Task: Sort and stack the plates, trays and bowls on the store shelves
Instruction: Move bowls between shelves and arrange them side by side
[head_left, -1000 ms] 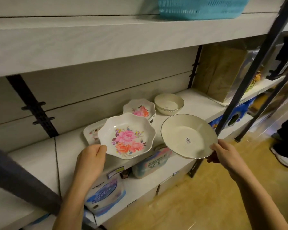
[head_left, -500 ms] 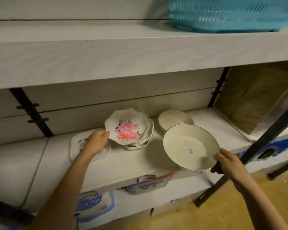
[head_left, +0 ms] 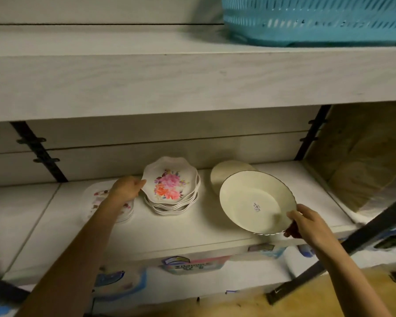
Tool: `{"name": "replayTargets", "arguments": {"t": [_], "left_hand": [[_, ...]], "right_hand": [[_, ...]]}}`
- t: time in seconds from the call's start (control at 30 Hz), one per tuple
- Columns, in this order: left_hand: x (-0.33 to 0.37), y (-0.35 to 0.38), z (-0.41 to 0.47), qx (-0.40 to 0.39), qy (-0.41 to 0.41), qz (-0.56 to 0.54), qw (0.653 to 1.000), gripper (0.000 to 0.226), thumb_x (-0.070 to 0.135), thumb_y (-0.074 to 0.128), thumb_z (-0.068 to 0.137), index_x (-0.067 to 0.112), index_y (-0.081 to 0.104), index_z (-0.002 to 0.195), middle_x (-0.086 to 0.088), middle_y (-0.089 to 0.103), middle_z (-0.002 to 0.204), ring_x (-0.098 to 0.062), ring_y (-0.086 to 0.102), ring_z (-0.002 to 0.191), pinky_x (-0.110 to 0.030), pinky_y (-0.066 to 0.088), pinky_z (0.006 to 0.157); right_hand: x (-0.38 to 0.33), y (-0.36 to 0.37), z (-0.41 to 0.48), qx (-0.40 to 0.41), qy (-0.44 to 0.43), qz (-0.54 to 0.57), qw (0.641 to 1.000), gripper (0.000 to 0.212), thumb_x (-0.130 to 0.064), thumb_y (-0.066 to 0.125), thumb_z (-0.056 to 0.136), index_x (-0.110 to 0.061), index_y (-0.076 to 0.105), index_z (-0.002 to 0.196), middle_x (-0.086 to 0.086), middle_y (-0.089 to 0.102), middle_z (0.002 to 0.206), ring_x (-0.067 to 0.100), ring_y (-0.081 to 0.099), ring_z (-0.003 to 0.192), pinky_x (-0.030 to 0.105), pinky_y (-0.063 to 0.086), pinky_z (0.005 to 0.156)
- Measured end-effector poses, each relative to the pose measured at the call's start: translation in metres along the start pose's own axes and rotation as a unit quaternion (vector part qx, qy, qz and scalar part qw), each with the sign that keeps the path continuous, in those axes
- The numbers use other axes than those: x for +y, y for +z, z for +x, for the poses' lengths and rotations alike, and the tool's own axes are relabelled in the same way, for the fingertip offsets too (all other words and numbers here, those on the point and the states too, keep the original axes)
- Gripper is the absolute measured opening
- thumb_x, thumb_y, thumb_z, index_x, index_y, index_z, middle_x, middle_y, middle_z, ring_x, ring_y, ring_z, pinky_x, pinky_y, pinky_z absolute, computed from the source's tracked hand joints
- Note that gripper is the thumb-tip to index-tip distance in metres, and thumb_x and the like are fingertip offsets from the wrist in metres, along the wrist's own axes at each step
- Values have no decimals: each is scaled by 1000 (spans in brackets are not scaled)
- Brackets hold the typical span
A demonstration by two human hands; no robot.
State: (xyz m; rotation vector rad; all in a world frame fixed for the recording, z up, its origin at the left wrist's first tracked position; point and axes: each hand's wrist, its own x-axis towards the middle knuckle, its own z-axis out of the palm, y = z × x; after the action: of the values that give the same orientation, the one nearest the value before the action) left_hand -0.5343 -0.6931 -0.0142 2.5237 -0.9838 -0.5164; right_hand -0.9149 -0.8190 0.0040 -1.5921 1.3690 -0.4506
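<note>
R hand (head_left: 306, 224): grip clamped on the near-right rim of a round cream plate w/ thin dark edge (head_left: 249, 197), thumb on top. The plate is tilted, held over the front of the white shelf (head_left: 181, 227). L hand (head_left: 127, 188): grip pinches the left rim of a white scalloped floral dish (head_left: 169, 181), top of a stack of like dishes. Cream bowls (head_left: 226, 170) stand just behind the plate; printed flat trays (head_left: 94, 197) lie under the L wrist. Blue plastic basket (head_left: 318, 21) sits on the upper shelf.

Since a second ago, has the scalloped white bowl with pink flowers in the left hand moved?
Yes. The scalloped flowered bowl went back from the front edge of the white shelf onto the stack of matching bowls, left hand holding its rim.
</note>
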Motion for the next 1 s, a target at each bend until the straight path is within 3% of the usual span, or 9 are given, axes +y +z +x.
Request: {"name": "replayTargets", "arguments": {"t": [0.07,0.23,0.33,0.43,0.53,0.7,0.8,0.93,1.0], "left_hand": [[5,2,-3,37,-1,42,998,43,34,33,97,9,66,108,-20,67,111,-35,59,104,-36,43,88],[6,4,-18,138,16,113,984,40,30,36,95,6,68,89,-19,72,93,-34,64,88,-35,47,82],[0,-1,-32,183,23,154,971,31,29,40,94,11,65,96,-16,70,95,-34,62,90,-34,45,77],[-5,-7,-45,194,41,162,967,28,28,42,93,10,64,92,-15,68,94,-33,60,88,-34,42,73],[-10,-12,-59,200,47,163,965,26,25,44,91,8,63,87,-14,68,91,-32,61,83,-33,44,71],[-20,-20,-79,200,52,162,965,28,26,41,94,8,64,95,-13,67,96,-29,60,82,-33,47,69],[-26,-21,-87,188,52,156,968,28,28,41,94,11,63,95,-11,68,101,-19,51,74,-27,37,59],[-32,-17,-97,180,58,149,971,28,28,41,95,11,63,95,-9,68,106,-22,58,85,-26,35,60],[-34,-16,-104,177,62,144,972,29,27,41,95,9,63,98,-10,68,106,-24,60,89,-26,38,63]], "right_hand": [[0,-1,12,-1,-10,2,1000,22,-12,38,97,-3,52,112,13,60,75,22,57,65,28,44,58],[-9,10,48,-1,-32,6,999,15,-13,37,97,-7,47,105,10,63,73,20,60,65,26,46,58],[-14,22,73,13,-40,9,999,10,-12,40,94,-7,43,101,11,65,67,27,62,70,33,48,65],[-12,34,100,33,-34,-5,999,20,-18,44,91,1,47,99,16,69,70,33,66,78,45,54,81],[1,46,129,36,-26,-36,998,35,-29,47,88,3,55,102,21,71,82,36,67,80,51,55,82],[-2,58,130,34,-27,-116,992,40,-31,44,93,4,57,107,24,69,98,39,64,91,44,51,84],[-5,56,111,37,-44,-176,983,41,-26,46,95,3,50,122,26,61,115,43,56,106,44,45,88],[-12,54,83,35,-103,-213,971,52,-25,53,91,-7,35,136,25,45,128,45,55,104,45,45,88],[-21,54,70,18,-137,-225,965,50,-24,53,92,-9,38,136,20,43,130,39,58,99,42,45,89]]}}
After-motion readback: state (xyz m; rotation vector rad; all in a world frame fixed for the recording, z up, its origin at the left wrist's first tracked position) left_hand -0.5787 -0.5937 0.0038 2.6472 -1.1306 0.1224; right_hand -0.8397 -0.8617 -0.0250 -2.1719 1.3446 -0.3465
